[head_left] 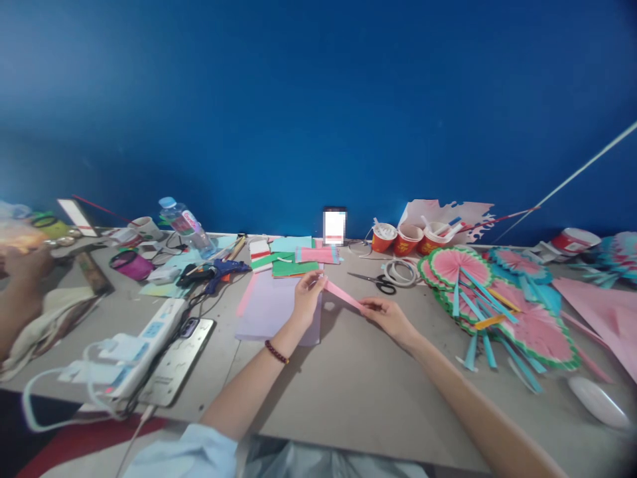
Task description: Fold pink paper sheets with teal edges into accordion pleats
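A narrow pink paper strip [343, 295] stretches between my two hands above the table. My left hand [309, 292] pinches its upper left end, and my right hand [385, 315] pinches the lower right end. Under and beside my left hand lie lilac paper sheets [273, 309]. Just beyond are green paper pieces [293, 267] and a folded pink piece with blue edges [318, 255]. Black-handled scissors [383, 284] rest on the table past my right hand, next to a coil of white cable [401, 272].
Pink, green and blue pleated paper fans [460, 269] spread to the right. Red paper cups [409, 240] and a lit phone [335, 227] stand by the wall. At left are a power strip [149, 345], a phone [182, 358], a bottle [186, 226] and another person's hand [30, 272].
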A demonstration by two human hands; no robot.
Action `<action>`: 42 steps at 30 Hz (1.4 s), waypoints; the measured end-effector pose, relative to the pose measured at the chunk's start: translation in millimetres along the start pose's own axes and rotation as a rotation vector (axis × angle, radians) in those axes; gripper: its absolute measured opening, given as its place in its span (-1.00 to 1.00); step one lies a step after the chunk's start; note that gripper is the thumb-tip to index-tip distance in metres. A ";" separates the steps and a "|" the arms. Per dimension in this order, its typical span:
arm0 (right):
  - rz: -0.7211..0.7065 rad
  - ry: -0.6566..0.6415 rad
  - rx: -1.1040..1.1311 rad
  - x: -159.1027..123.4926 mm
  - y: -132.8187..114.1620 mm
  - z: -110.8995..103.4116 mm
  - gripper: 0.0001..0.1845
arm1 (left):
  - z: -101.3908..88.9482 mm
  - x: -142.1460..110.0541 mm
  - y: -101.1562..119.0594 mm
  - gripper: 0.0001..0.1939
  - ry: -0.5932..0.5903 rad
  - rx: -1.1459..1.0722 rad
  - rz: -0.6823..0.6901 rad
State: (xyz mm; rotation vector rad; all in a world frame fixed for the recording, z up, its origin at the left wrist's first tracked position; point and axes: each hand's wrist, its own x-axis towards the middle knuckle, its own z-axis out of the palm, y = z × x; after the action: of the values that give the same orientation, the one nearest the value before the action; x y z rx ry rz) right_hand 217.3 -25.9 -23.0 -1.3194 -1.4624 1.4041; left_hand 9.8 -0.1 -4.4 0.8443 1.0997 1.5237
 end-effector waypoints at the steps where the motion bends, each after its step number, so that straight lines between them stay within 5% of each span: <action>1: 0.022 -0.009 0.019 -0.9 -1.2 0.1 -0.56 | 0.0 0.4 -0.2 -0.63 0.013 -0.004 0.003; 7: 0.102 -0.044 0.131 -5.1 -7.1 3.3 -0.55 | -0.5 1.5 -3.7 -0.58 0.009 -0.047 -0.036; 15: 0.084 0.068 0.188 -5.1 -4.8 14.8 -0.55 | 6.3 -9.2 -15.7 -0.58 -0.178 -0.107 -0.203; 27: -0.015 -0.105 0.170 -9.6 -6.8 19.8 -0.52 | 7.4 -16.2 -4.0 -0.73 -0.145 -0.058 -0.107; 37: -0.116 0.076 0.186 -4.8 -6.8 8.0 -0.45 | 18.2 -42.6 -1.3 -0.62 -0.529 0.348 -0.094; 42: -0.108 0.187 0.111 -1.7 -6.6 1.7 -0.54 | 15.9 -41.7 -0.5 -0.61 -0.586 0.498 -0.096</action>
State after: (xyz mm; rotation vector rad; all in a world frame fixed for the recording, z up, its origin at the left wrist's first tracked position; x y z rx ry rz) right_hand 214.7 -27.2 -16.5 -1.2468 -1.2937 1.2395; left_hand 33.8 -37.2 1.5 1.4434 1.0572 0.8313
